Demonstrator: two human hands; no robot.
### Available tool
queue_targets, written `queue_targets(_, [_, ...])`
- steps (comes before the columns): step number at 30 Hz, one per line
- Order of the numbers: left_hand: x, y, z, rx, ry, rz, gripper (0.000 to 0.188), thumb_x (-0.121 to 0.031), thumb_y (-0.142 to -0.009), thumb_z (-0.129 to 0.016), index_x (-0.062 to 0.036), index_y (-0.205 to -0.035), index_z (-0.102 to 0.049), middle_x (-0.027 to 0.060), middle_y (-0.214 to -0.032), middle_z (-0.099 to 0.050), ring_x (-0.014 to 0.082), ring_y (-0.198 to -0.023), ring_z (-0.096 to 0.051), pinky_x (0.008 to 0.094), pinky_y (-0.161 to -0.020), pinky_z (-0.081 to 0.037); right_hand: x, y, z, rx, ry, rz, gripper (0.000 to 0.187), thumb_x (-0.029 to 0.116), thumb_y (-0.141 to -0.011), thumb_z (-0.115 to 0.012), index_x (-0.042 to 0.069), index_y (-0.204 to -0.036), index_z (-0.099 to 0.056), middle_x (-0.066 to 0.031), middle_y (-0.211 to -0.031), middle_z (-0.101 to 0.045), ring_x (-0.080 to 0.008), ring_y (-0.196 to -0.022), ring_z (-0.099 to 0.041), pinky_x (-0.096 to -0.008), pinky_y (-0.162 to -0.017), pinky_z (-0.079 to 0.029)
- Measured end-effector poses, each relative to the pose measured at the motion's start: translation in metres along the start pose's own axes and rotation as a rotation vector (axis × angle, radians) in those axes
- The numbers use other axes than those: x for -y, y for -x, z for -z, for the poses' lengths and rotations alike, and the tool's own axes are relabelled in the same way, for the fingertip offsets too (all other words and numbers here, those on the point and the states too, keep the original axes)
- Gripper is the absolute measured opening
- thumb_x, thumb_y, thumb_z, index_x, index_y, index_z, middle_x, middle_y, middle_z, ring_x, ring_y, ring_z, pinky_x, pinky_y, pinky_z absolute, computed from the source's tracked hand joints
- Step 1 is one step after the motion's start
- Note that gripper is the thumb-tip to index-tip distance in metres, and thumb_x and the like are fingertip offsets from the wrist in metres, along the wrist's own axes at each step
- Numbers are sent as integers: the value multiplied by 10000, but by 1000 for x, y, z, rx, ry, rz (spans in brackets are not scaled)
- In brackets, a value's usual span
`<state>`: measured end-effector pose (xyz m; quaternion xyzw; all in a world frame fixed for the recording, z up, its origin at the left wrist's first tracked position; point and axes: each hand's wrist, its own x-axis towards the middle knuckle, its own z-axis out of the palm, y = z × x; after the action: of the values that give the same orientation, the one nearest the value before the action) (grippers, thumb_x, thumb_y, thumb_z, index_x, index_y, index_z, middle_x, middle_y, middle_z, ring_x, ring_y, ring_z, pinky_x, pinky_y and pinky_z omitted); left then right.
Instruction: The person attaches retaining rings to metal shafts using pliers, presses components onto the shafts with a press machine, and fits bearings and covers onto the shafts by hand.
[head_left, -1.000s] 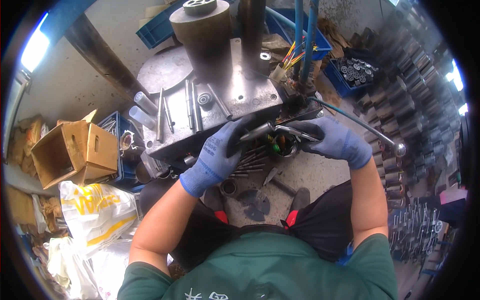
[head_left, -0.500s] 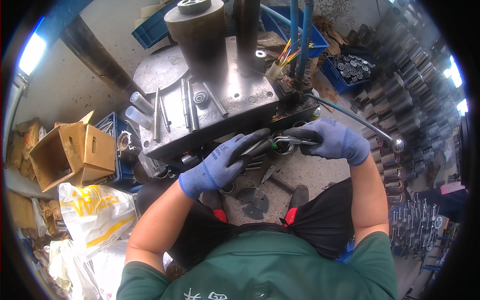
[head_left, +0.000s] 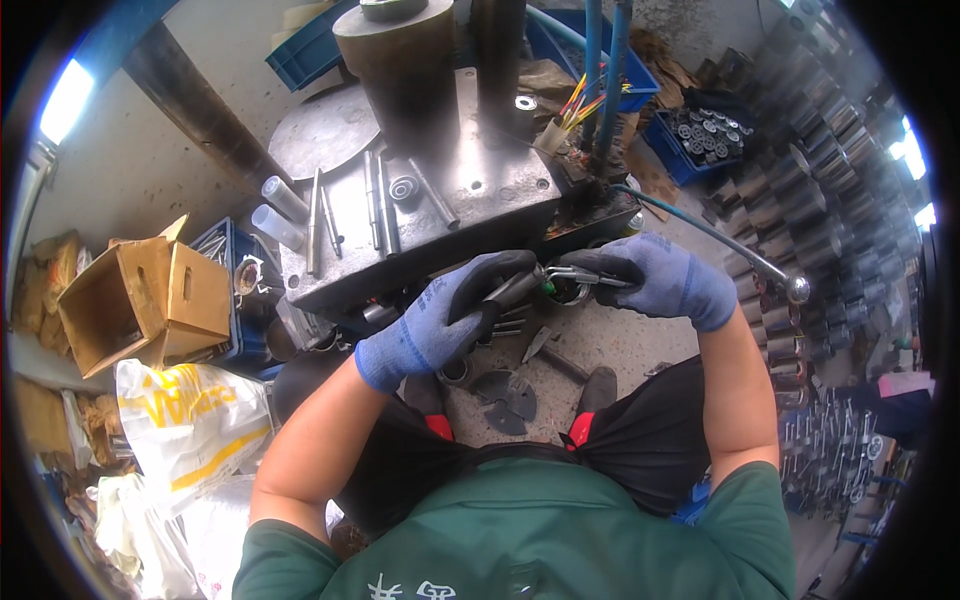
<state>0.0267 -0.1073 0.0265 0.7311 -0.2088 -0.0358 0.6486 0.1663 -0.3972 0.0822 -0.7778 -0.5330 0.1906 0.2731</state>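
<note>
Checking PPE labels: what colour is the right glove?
The right glove is blue-violet with near-black fingers; best seen in the head view.

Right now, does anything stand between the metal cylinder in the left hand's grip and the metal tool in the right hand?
Nothing visible does. The left hand holds the metal cylinder, and the tip of the metal tool in the right hand is right at its end; whether they touch is too small to tell.

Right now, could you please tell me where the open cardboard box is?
In the head view, the cardboard box is at the left, above the white plastic bag and beside a blue crate.
</note>
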Motion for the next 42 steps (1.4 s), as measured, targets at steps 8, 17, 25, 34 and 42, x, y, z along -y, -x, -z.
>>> queue_targets(8, [-3, -1, -7, -63, 61, 96, 529, -190, -976, -616, 17, -1457, -542, 128, -1386, -611, 193, -1261, -584, 365, -1114, -457, 20, -8, -5, 66, -59, -67, 533, 94, -892, -761, 112, -1415, -663, -212, -1156, -746, -391, -1075, -724, -427, -908, -567])
queue_targets(17, [16, -8, -2, -85, -198, 84, 288, -173, -888, -733, -6, -1122, -714, 157, -1209, -671, 276, -1054, -688, 378, -884, -584, 11, -20, -14, 105, -64, -42, 611, 54, -842, -762, 117, -1438, -644, -213, -1194, -738, -384, -1118, -716, -415, -923, -566])
queue_targets(25, [22, -9, -7, -184, 159, 265, 297, -140, -945, -677, 50, -1171, -705, 153, -1252, -654, 205, -952, -717, 328, -808, -616, 6, -24, -19, 118, -54, -41, 594, 60, -853, -754, 112, -1434, -646, -215, -1207, -737, -375, -1132, -717, -417, -939, -566])
queue_targets(34, [24, -7, -14, -391, 245, 371, 333, -91, -969, -555, 70, -1224, -697, 111, -1073, -702, 143, -810, -707, 276, -660, -590, 23, -28, -28, 124, -32, -128, 496, 131, -893, -748, 131, -1384, -677, -216, -1162, -741, -394, -1106, -707, -446, -924, -563])
queue_targets(42, [29, -20, -23, -572, -457, -19, 326, -38, -928, -575, -21, -1239, -668, 232, -1046, -684, 407, -957, -701, 449, -831, -575, 25, -33, -42, -31, -46, -265, 508, 142, -870, -695, 143, -1377, -681, -226, -1170, -740, -407, -1133, -693, -460, -970, -552])
